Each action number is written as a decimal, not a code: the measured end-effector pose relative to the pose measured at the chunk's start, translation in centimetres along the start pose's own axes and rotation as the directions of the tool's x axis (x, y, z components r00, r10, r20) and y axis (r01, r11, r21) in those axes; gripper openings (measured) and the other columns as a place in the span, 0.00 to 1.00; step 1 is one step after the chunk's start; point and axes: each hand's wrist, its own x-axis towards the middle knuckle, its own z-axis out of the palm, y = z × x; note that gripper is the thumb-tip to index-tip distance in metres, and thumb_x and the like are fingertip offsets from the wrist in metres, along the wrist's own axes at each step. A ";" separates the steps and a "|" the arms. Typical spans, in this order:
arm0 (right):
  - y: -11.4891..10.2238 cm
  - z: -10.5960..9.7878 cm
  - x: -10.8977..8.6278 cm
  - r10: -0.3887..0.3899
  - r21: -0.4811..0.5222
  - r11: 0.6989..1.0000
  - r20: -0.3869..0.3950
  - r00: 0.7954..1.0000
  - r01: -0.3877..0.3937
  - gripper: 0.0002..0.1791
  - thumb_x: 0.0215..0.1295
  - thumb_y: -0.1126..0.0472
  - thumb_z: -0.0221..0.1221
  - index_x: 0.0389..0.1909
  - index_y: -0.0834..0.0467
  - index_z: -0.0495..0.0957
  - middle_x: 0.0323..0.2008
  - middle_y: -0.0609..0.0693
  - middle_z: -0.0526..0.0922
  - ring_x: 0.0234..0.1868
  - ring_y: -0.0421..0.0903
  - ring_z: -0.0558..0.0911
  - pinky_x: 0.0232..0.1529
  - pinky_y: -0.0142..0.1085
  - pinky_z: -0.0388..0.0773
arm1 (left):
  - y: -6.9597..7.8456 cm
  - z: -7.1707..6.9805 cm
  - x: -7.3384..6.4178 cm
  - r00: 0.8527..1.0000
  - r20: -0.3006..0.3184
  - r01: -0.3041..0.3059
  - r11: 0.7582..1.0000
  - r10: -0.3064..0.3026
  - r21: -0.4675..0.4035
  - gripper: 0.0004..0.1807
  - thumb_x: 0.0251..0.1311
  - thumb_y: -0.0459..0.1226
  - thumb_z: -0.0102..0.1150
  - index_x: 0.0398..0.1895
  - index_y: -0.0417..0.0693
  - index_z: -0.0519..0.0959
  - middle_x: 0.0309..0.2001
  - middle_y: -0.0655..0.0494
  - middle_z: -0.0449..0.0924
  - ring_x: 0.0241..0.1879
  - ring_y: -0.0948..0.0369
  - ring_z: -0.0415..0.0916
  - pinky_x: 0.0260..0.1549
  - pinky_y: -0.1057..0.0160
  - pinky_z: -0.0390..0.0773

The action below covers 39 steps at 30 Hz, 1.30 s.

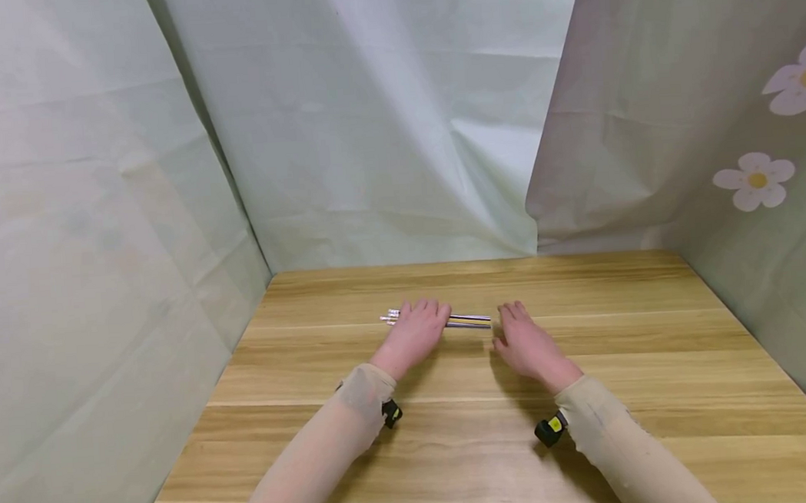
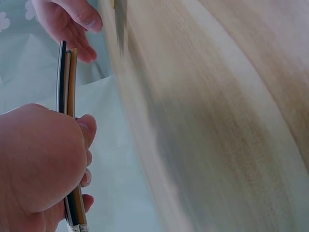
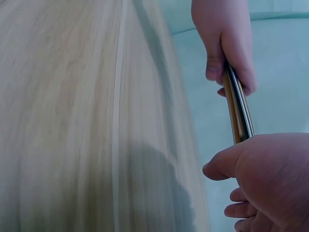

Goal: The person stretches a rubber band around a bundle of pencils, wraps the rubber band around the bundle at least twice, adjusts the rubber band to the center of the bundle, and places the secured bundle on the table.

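Over the far middle of the table, my left hand (image 1: pixel 416 334) grips a small bundle of pencils (image 1: pixel 470 326), lying crosswise. Dark, striped and yellow-orange barrels show in the left wrist view, where the pencils (image 2: pixel 73 87) pass through the curled left fingers. Their metal-banded eraser ends stick out on the left side of that hand. My right hand (image 1: pixel 528 348) is just beyond the opposite ends, thumb and fingers apart, gripping nothing. In the right wrist view the near ends of the pencils (image 3: pixel 236 106) are partly hidden behind the right hand (image 3: pixel 275 179).
The wooden table (image 1: pixel 457 463) reaches back to a pale cloth backdrop (image 1: pixel 383 153). Cloth walls stand at both sides, the right one printed with white flowers (image 1: pixel 755 181). Black devices (image 1: pixel 551 429) are strapped at both wrists, over light sleeves.
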 end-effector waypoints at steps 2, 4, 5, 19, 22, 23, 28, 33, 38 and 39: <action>0.4 -0.1 -0.1 -0.003 -0.006 1.000 -0.004 1.000 0.003 0.38 0.79 0.59 0.57 0.77 0.78 0.56 0.77 0.75 0.60 0.81 0.72 0.54 0.78 0.60 0.54 | 0.0 0.0 0.0 1.000 0.002 -0.001 1.000 0.001 0.001 0.06 0.84 0.32 0.44 0.54 0.47 0.71 0.43 0.53 0.77 0.40 0.57 0.71 0.43 0.54 0.72; 0.7 -0.2 -0.1 -0.003 -0.006 1.000 -0.011 1.000 0.003 0.37 0.79 0.59 0.57 0.77 0.77 0.57 0.77 0.74 0.61 0.80 0.72 0.56 0.77 0.60 0.55 | 0.0 0.0 -0.1 1.000 -0.003 -0.003 1.000 0.003 0.005 0.05 0.83 0.32 0.45 0.53 0.47 0.71 0.43 0.53 0.77 0.40 0.56 0.71 0.44 0.54 0.73; 0.8 -0.3 -0.2 -0.001 -0.007 1.000 -0.015 1.000 0.000 0.36 0.79 0.59 0.57 0.77 0.77 0.58 0.77 0.74 0.62 0.80 0.72 0.56 0.77 0.60 0.55 | 0.0 0.0 -0.1 1.000 -0.004 -0.005 1.000 0.005 0.007 0.05 0.83 0.32 0.45 0.53 0.47 0.71 0.43 0.53 0.77 0.40 0.56 0.72 0.44 0.53 0.74; 3.0 -1.3 -0.8 0.008 -0.043 0.999 -0.090 0.996 -0.012 0.30 0.79 0.59 0.58 0.73 0.73 0.69 0.71 0.72 0.72 0.73 0.70 0.70 0.71 0.62 0.68 | -0.1 -0.3 -0.4 1.000 0.005 -0.008 1.000 0.008 -0.003 0.05 0.82 0.32 0.47 0.53 0.47 0.72 0.43 0.53 0.77 0.40 0.56 0.73 0.45 0.52 0.75; 3.5 -1.6 -1.0 0.011 -0.052 0.999 -0.100 0.995 -0.016 0.28 0.79 0.59 0.58 0.71 0.73 0.71 0.69 0.72 0.74 0.71 0.70 0.72 0.69 0.63 0.70 | -0.1 -0.4 -0.5 1.000 0.006 -0.008 1.000 0.008 -0.004 0.04 0.82 0.32 0.48 0.53 0.47 0.72 0.43 0.53 0.77 0.40 0.57 0.72 0.43 0.53 0.73; 3.7 -1.7 -1.1 0.013 -0.056 0.998 -0.101 0.995 -0.018 0.28 0.79 0.59 0.58 0.71 0.72 0.71 0.69 0.72 0.74 0.71 0.70 0.73 0.68 0.63 0.71 | -0.1 -0.4 -0.5 1.000 0.009 -0.008 1.000 0.008 -0.005 0.04 0.82 0.32 0.48 0.53 0.47 0.72 0.43 0.53 0.77 0.40 0.57 0.72 0.43 0.54 0.73; 4.5 -2.3 -1.4 0.020 -0.068 0.997 -0.101 0.995 -0.027 0.26 0.79 0.59 0.58 0.68 0.72 0.74 0.67 0.72 0.75 0.70 0.71 0.73 0.68 0.64 0.71 | -0.2 -0.4 -0.5 1.000 0.013 -0.006 1.000 0.006 -0.009 0.04 0.82 0.32 0.48 0.53 0.47 0.71 0.43 0.54 0.77 0.39 0.57 0.70 0.41 0.56 0.70; 5.3 -2.9 -1.8 0.016 -0.086 0.996 -0.097 0.995 -0.024 0.23 0.79 0.58 0.57 0.65 0.71 0.78 0.65 0.71 0.78 0.67 0.71 0.76 0.67 0.64 0.72 | -0.3 -0.3 -0.4 1.000 0.022 -0.009 1.000 0.009 -0.010 0.05 0.81 0.31 0.49 0.53 0.47 0.72 0.43 0.53 0.77 0.39 0.57 0.71 0.42 0.55 0.72; 6.1 -3.3 -2.4 0.027 -0.084 0.996 -0.083 0.996 -0.034 0.21 0.79 0.59 0.58 0.62 0.70 0.80 0.62 0.70 0.81 0.64 0.70 0.78 0.65 0.64 0.73 | -0.3 0.1 -0.4 1.000 0.022 -0.008 1.000 0.008 -0.003 0.07 0.80 0.30 0.50 0.54 0.47 0.72 0.44 0.52 0.78 0.40 0.57 0.72 0.44 0.53 0.75; 6.3 -3.4 -2.5 0.026 -0.085 0.996 -0.083 0.996 -0.033 0.21 0.79 0.59 0.58 0.62 0.70 0.80 0.62 0.70 0.81 0.64 0.70 0.79 0.64 0.64 0.74 | -0.3 0.2 -0.4 1.000 0.021 -0.005 1.000 0.005 -0.003 0.06 0.81 0.31 0.49 0.54 0.47 0.72 0.43 0.53 0.78 0.39 0.57 0.72 0.43 0.54 0.74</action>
